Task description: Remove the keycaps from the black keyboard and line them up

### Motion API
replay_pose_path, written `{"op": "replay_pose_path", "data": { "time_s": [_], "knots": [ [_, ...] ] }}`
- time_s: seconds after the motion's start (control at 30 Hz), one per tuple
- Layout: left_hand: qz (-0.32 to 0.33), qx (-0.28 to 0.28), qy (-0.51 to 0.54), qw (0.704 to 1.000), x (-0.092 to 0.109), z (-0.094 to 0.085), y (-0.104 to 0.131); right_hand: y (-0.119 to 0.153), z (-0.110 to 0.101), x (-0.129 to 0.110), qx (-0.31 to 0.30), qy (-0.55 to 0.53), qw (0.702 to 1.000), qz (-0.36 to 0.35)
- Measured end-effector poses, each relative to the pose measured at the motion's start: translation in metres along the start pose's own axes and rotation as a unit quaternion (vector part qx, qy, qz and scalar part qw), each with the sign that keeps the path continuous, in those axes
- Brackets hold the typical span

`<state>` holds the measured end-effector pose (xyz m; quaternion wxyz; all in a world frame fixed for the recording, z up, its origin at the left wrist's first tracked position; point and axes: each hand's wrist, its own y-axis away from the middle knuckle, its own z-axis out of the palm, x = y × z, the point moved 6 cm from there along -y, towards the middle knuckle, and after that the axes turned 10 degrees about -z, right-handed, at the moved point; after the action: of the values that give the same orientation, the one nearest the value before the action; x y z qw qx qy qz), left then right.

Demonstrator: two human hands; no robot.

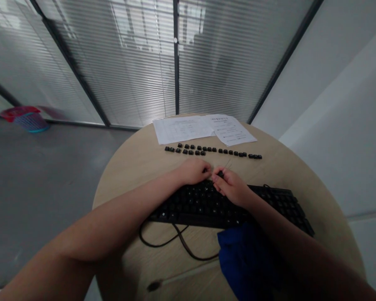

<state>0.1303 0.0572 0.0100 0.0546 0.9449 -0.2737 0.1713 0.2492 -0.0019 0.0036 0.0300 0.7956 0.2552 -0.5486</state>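
Note:
A black keyboard (200, 202) lies on the round wooden table, partly under my forearms. My right hand (233, 187) is closed in a pinch above its upper edge, gripping a wire keycap puller (228, 163) whose thin wires stick out past the fingers. Something small and black, like a keycap (220, 173), shows between those fingers. Close beside it, almost touching, my left hand (195, 170) rests at the keyboard's back edge with fingers curled together; what they hold, if anything, is hidden. Behind both hands, loose black keycaps (209, 149) stand in rows.
Printed paper sheets (184, 128) lie at the table's (119, 175) far side. In front, the keyboard's black cable (188, 251) loops beside a blue cloth (238, 255) and a brush (155, 285) with a dark tip. A plastic basket (33, 121) stands on the floor at left.

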Motion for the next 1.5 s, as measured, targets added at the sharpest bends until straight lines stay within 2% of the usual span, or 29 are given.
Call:
{"op": "replay_pose_path", "data": {
  "time_s": [0.23, 0.4, 0.6, 0.77, 0.9, 0.97, 1.03, 1.13, 1.37, 1.5],
  "knots": [
    [-0.005, 0.012, 0.026, 1.0, -0.003, 0.002, -0.003, 0.003, 0.003, -0.021, -0.036, 0.101, 0.991, -0.081],
    [-0.008, 0.013, 0.018, 1.0, -0.004, 0.001, -0.002, 0.003, 0.006, -0.025, -0.039, 0.126, 0.986, -0.105],
    [-0.01, 0.009, 0.022, 1.0, -0.006, 0.002, -0.003, 0.004, 0.002, -0.005, 0.004, 0.015, 0.998, -0.053],
    [-0.001, 0.027, 0.058, 0.998, -0.007, -0.002, -0.003, 0.001, -0.008, 0.009, 0.111, -0.129, 0.985, -0.02],
    [0.03, 0.056, 0.174, 0.983, -0.007, -0.013, 0.0, -0.002, -0.011, 0.007, 0.147, -0.128, 0.98, -0.025],
    [0.043, 0.041, 0.27, 0.961, -0.01, -0.015, 0.001, -0.002, -0.014, 0.007, 0.188, -0.127, 0.974, -0.023],
    [0.05, 0.001, 0.346, 0.937, -0.012, -0.013, 0.002, -0.002, -0.017, 0.008, 0.218, -0.122, 0.968, -0.018],
    [0.05, -0.066, 0.392, 0.916, -0.014, -0.005, 0.003, -0.003, -0.017, 0.01, 0.228, -0.11, 0.967, -0.011],
    [0.039, -0.105, 0.385, 0.916, -0.013, -0.002, 0.006, -0.003, -0.018, 0.011, 0.235, -0.063, 0.97, -0.008],
    [0.037, -0.098, 0.34, 0.935, -0.019, -0.002, 0.005, -0.003, -0.018, 0.009, 0.221, -0.013, 0.975, -0.004]
  ]
}}
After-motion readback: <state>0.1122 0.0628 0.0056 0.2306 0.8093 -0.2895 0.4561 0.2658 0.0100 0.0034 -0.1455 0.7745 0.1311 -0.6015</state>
